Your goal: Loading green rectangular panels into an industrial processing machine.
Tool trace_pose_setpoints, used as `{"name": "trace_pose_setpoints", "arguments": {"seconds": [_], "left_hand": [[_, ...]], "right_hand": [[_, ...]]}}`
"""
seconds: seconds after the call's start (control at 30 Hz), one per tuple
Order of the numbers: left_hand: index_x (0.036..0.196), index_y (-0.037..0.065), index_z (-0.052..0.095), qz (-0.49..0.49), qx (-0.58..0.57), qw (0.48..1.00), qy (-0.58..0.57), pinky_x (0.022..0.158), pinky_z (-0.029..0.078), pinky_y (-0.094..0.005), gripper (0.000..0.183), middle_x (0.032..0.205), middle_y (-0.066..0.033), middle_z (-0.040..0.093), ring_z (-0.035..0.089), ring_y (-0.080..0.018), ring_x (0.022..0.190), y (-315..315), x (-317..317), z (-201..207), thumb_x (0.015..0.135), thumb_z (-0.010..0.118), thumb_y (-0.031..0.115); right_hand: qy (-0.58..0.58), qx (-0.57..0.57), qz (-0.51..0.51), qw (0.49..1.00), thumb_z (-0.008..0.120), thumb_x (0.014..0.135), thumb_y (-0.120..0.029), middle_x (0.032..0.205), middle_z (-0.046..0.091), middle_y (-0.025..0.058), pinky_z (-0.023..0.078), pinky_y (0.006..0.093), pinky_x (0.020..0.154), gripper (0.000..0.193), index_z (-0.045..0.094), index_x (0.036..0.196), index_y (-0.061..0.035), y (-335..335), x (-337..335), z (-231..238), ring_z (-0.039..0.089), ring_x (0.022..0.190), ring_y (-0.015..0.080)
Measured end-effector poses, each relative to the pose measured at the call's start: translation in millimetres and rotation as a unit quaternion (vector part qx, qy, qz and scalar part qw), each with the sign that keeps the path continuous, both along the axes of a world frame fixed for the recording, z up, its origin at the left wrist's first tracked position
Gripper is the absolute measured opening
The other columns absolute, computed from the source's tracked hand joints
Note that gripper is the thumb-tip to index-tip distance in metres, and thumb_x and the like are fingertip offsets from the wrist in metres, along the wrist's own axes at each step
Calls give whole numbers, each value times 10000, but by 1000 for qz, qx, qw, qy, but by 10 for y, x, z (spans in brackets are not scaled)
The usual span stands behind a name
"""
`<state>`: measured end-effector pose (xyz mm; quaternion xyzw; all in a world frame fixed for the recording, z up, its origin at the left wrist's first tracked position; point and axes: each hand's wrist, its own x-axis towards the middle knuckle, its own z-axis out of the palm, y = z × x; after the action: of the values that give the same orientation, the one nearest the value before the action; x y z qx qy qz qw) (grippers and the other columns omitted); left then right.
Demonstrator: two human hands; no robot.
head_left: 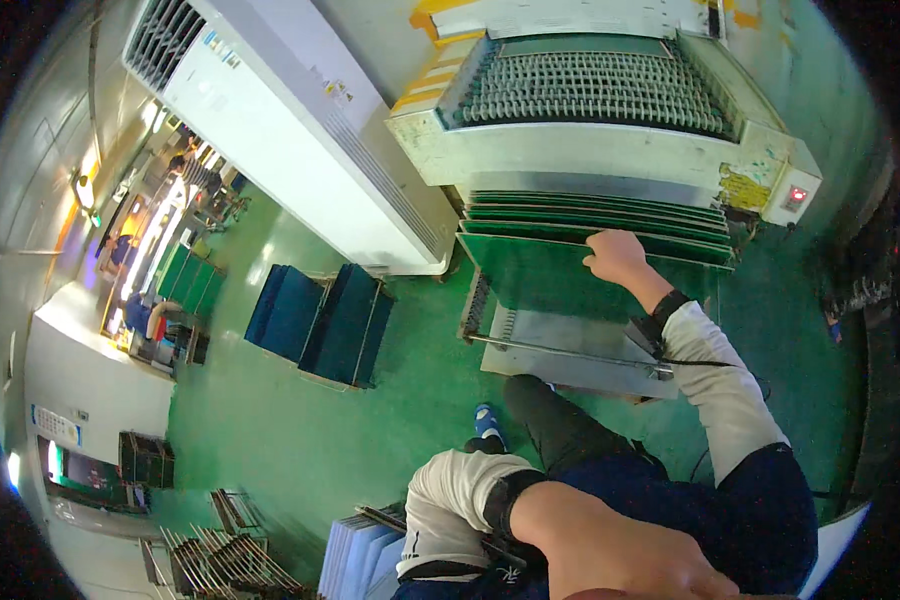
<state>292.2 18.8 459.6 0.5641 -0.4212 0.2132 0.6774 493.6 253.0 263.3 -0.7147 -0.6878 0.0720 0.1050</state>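
Observation:
My right hand (615,257) is at the top edge of the front green panel (530,270), its fingers closed on that edge. This flat board stands in a slotted rack (475,305), with several more green panels (590,212) upright behind it. Bent across my body, my left forearm leads to my left hand (685,572) at the lower edge, close to the camera. Its fingers are hidden, so what it holds, if anything, does not show.
Beyond the rack stands a roller conveyor machine (590,90). A tall white air-conditioner cabinet (300,130) is left of it. Dark blue racks (320,325) stand on the green floor. Pale blue sheets (360,560) and metal racks (230,560) are at lower left.

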Motion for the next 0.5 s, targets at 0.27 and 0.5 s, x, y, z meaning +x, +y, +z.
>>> {"name": "trace_pose_setpoints", "arguments": {"seconds": [0.27, 0.5], "left_hand": [[923, -68, 547, -16, 15, 999, -28, 660, 451, -433, 293, 833, -219, 549, 559, -374, 761, 33, 13, -1, 889, 512, 221], [832, -56, 553, 23, 63, 996, -57, 612, 433, -426, 272, 720, -198, 525, 542, -364, 690, 137, -79, 89, 874, 523, 211]], "right_hand": [[-17, 19, -7, 1000, 647, 740, -321, 825, 642, 140, 488, 460, 718, 257, 642, 803, -72, 7, -13, -29, 615, 836, 338], [-25, 55, 5, 998, 648, 738, -330, 842, 629, 149, 485, 459, 711, 271, 633, 798, -66, 5, 24, -98, 607, 841, 339]]}}
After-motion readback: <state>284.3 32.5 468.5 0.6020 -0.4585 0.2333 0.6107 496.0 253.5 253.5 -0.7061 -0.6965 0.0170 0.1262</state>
